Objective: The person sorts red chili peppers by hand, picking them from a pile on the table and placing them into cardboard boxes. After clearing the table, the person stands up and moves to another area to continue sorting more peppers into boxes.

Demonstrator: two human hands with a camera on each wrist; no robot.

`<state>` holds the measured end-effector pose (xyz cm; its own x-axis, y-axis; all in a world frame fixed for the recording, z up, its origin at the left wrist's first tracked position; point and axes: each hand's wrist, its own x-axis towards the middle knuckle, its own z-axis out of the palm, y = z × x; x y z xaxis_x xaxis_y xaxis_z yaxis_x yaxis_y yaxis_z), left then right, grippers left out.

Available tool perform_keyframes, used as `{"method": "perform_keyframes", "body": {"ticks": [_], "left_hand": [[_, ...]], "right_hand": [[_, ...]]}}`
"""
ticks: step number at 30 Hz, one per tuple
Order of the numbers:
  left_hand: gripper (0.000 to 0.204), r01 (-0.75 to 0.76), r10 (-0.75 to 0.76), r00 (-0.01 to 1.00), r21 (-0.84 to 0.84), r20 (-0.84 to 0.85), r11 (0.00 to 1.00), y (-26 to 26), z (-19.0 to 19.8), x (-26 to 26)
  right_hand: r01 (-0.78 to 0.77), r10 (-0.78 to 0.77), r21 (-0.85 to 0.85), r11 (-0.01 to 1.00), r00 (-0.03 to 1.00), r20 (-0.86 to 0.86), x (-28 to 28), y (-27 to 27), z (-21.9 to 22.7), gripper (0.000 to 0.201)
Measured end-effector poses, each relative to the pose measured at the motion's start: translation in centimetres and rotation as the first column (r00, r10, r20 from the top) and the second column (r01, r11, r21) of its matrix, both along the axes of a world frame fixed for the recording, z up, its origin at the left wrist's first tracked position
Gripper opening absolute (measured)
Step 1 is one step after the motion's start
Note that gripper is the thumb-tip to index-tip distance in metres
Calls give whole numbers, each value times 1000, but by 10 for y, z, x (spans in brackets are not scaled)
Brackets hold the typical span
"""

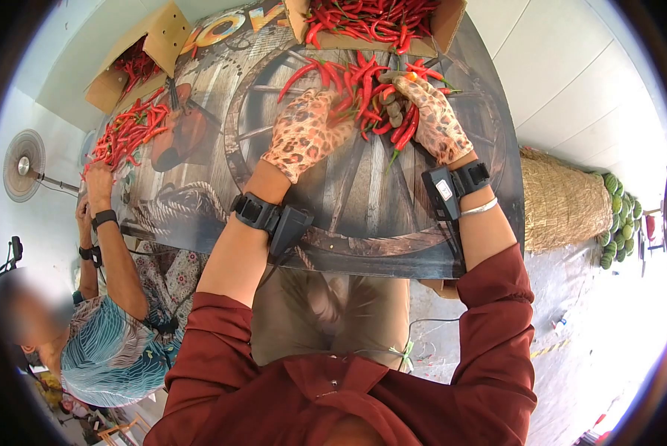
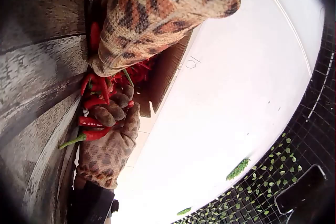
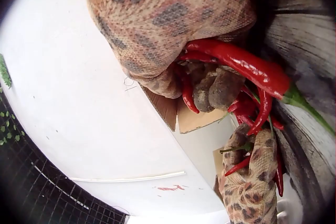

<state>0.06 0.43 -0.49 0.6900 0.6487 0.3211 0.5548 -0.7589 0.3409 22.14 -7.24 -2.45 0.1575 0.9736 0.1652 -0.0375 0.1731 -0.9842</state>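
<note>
Both hands wear leopard-print gloves with dark fingertips. My right hand (image 1: 432, 119) curls its fingers round several red chili peppers (image 3: 236, 64), their green stems poking out past the palm. Facing it, my left hand (image 1: 307, 130) has chilies between its thumb and fingers; in the right wrist view a short red chili (image 3: 238, 166) lies across them. Between and beyond the hands spreads a loose pile of red chilies (image 1: 359, 78) on the table (image 1: 348, 201). In the left wrist view, the left glove's back hides most of its fingers.
A cardboard box (image 1: 363, 44) full of red chilies stands just behind the pile. At the left, another person's hands (image 1: 99, 186) are at a second chili pile (image 1: 133, 130), near a tipped cardboard box (image 1: 144, 52). A fan (image 1: 25, 165) stands beyond; watermelons (image 1: 622, 219) lie far right.
</note>
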Motion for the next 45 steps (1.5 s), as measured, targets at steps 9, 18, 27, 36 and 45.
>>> {"method": "perform_keyframes", "body": {"ticks": [9,18,27,36,45], "left_hand": [[56,-4,4,1000,-7,0,1000,0,-1,0],[53,-3,3,1000,42,8,999,2,-5,0],[57,-30,30,999,17,-21,999,1,2,3],[66,-35,22,992,-108,-123,994,0,11,2],[65,-28,7,985,-121,-175,992,-8,26,0]], "right_hand": [[-94,80,-34,995,954,-289,2,3,-3,24],[38,-31,107,993,998,-61,-8,1,3,24],[-22,-2,-63,998,933,-359,-15,-9,19,24],[-73,64,-12,997,939,-338,-14,-9,16,24],[-60,53,-11,998,941,-335,-14,-5,15,25]]}}
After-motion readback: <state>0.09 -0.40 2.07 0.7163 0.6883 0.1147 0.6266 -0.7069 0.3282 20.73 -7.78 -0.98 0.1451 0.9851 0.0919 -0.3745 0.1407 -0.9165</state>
